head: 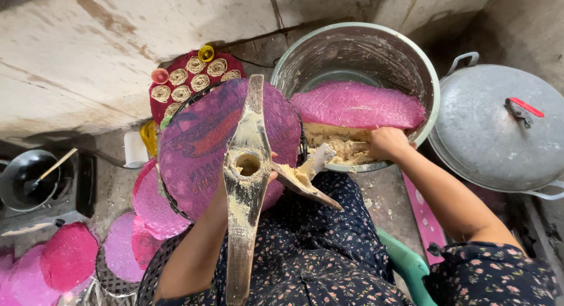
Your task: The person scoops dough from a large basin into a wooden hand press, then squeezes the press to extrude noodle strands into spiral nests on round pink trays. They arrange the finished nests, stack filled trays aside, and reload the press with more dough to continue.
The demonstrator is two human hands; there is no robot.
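Observation:
My left hand [265,178] grips a wooden press [247,182] with a round hole [247,164] near its top, held over my lap. A second wooden arm [305,185] smeared with pale dough sticks out to its right. My right hand [385,142] reaches into a large metal pot [358,50] and is closed on pale dough [338,146]. A pink cloth [358,104] lies over the dough inside the pot. Behind the press sits a round purple mat [197,135] on a dark basket.
A dark red tray [191,79] carries several coiled noodle spirals. Pink round mats [150,203] lie on the floor at left. A black wok with a stick [32,179] sits far left. A metal lid [502,126] with a red handle rests at right. A green stool edge [405,262] shows below.

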